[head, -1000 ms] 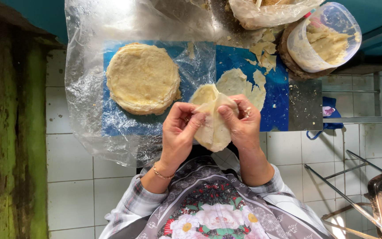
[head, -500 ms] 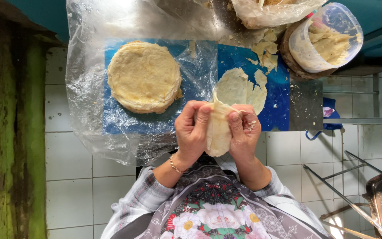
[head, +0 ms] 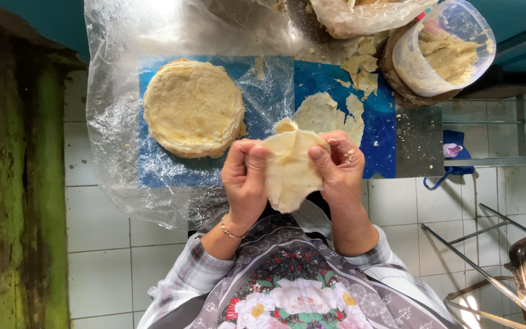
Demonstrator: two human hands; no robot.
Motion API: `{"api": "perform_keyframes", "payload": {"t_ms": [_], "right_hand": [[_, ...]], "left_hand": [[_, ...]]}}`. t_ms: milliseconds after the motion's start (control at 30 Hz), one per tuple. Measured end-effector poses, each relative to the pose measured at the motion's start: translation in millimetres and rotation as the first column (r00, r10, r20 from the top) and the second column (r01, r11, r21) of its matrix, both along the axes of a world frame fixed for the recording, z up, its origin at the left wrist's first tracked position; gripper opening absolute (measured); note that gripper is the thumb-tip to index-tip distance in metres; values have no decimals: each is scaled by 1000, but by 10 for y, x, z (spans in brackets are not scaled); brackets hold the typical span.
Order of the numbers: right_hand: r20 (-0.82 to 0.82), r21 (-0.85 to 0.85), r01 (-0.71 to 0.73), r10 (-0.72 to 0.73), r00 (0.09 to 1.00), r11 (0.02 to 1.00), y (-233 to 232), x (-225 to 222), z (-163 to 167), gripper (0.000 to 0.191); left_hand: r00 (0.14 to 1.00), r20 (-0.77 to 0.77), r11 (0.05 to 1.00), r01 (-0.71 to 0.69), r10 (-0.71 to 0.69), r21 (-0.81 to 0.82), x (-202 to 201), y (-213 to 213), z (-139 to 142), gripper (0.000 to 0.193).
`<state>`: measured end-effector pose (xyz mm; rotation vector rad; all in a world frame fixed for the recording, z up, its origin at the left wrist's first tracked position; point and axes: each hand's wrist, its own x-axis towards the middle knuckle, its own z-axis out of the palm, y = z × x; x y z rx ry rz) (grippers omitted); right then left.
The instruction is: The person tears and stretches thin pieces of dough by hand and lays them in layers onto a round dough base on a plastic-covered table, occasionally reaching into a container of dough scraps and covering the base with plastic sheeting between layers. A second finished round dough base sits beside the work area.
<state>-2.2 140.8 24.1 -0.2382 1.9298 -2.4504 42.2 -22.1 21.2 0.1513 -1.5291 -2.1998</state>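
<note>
Both of my forearms come up from my lap and bend in at the wrists, so that my hands meet in front of my flowered apron (head: 287, 292). Between them I hold a thin, pale sheet of folded dough (head: 290, 170), lifted clear of the work surface. My left hand (head: 246, 183) is curled, its fingers closed over the sheet's left edge, a thin gold bracelet (head: 231, 231) at the wrist. My right hand (head: 341, 173) grips the right edge the same way, fingers bent over the front, flour on the knuckles. The sheet hangs down between my palms, its top bunched a little above my fingertips.

Beyond my left hand lies a round stack of flat yellowish dough discs (head: 193, 106) on a crumpled clear plastic sheet (head: 117, 152) over a blue board (head: 382, 140). Just beyond my right hand, torn dough scraps (head: 330, 113) lie on the board. Farther past that hand stands a clear plastic tub of pale filling (head: 445, 52).
</note>
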Motion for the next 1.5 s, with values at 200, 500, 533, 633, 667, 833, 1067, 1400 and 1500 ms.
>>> {"api": "perform_keyframes", "payload": {"t_ms": [200, 500, 533, 633, 667, 833, 1067, 1400, 1500], "right_hand": [[-60, 75, -78, 82, 995, 994, 65, 34, 29, 19], [-199, 290, -71, 133, 971, 954, 6, 20, 344, 52], [-155, 310, -51, 103, 983, 949, -12, 26, 321, 43], [-198, 371, 52, 24, 980, 927, -24, 89, 213, 21], [-324, 381, 113, 18, 946, 918, -22, 123, 171, 17], [-276, 271, 197, -120, 954, 942, 116, 151, 26, 9], [-193, 95, 323, -301, 934, 942, 299, 1, 12, 14], [-77, -210, 340, -362, 929, 917, 861, -336, 184, 12], [-143, -132, 363, -380, 914, 923, 922, -364, 353, 10]], "left_hand": [[983, 3, 971, 180, -183, 160, -10, -42, 7, 27], [983, -4, 939, 173, -182, -296, -54, -58, 206, 12], [982, -53, 909, 146, -181, -390, -37, -56, 208, 10], [987, -105, 891, 62, -122, -450, 36, -72, 177, 7], [990, -107, 900, 35, -90, -435, 57, -87, 155, 6], [978, -180, 944, -158, 109, -289, 161, -107, -46, 10], [950, -24, 950, -309, 310, 41, 139, -77, -207, 14], [948, 30, 930, -317, 317, 188, 312, -477, 169, 17], [940, 35, 935, -342, 340, 96, 407, -590, 210, 16]]}}
